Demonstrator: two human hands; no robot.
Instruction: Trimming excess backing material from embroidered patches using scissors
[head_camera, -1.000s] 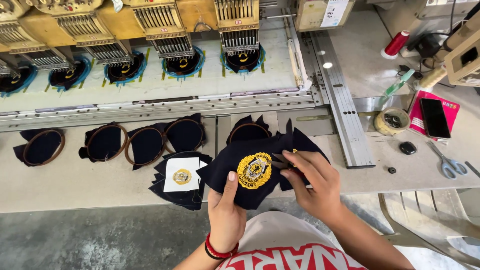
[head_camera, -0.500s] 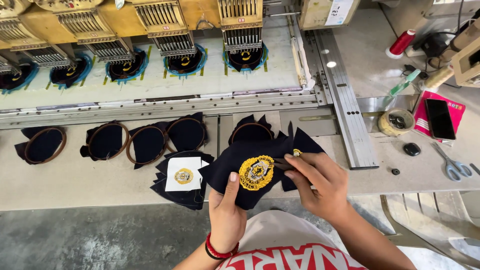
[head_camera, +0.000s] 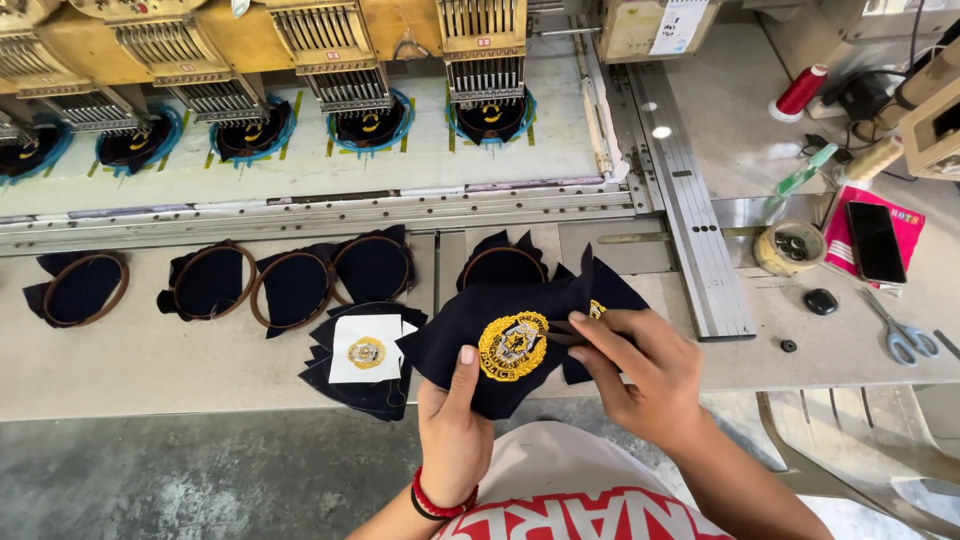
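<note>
Workbench (head_camera: 150, 370) | both hands pinch navy embroidered patch (head_camera: 510, 345) | thumbs up

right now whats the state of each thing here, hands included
left hand: gripping the lower edge of the badge patch, thumb on top
right hand: pinching the patch's right side
badge patch: held up off the table, gold badge facing up
patch stack: lying flat, white backing on top
hoops: lying flat with dark cloth in them
phone: screen dark
scissors: lying flat
red thread spool: upright
</note>
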